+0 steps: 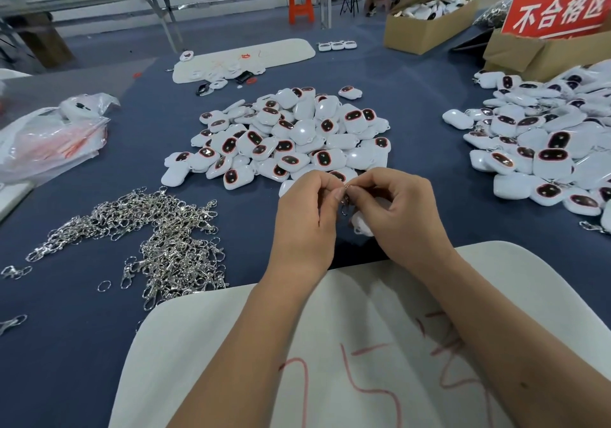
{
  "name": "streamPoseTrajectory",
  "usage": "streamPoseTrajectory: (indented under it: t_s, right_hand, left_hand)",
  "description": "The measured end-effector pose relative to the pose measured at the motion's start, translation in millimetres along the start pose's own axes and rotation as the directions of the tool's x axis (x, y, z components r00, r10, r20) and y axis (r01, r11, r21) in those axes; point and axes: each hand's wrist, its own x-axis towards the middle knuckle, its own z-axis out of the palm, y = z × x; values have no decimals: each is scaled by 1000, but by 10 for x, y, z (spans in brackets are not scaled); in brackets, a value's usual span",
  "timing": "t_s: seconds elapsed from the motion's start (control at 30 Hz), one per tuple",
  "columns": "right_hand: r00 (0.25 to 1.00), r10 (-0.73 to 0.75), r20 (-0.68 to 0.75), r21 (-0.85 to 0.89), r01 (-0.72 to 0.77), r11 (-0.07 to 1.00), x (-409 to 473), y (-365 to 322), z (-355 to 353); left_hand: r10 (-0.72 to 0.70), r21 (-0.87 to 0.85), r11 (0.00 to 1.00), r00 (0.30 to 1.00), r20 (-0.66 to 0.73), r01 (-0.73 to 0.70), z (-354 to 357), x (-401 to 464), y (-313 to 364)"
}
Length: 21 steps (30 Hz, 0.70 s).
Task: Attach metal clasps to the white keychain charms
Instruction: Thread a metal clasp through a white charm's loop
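At the centre, a metal clasp [345, 200] was pinched between the left hand [305, 220] and the right hand [401, 212], each grip clenched on it. A white charm [362, 224] was seen under the right hand. The clasp pile [158, 245] lay at 9 o'clock on the blue surface [66, 345], the charm pile [291, 139] at 12 o'clock.

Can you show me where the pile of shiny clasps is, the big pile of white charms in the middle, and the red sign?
pile of clasps [172, 245], head view, on the heap's thick middle.
middle pile of charms [291, 136], head view, on the heap's center.
red sign [558, 10], head view, on its red face.
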Motion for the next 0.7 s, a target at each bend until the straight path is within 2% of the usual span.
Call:
streamPoseTrajectory:
  t_s: [0.2,0.37,0.5,0.7]
  right_hand:
    - [999,11,35,9,-12,1000,3,4,34]
    - [993,121,5,63,-121,991,44,37,16]
    - [963,269,11,167,-267,949,71,117,-23]
    - [940,335,-63,341,-295,893,93,166,-26]
  left_hand:
    - [3,74,997,1000,-19,-2,-1,-10,11]
    - [2,112,994,1000,-7,-1,-1,-15,-3]
    - [-60,146,988,997,57,51,22,-31,-2]
    - [-78,227,973,988,133,46,4,-24,14]
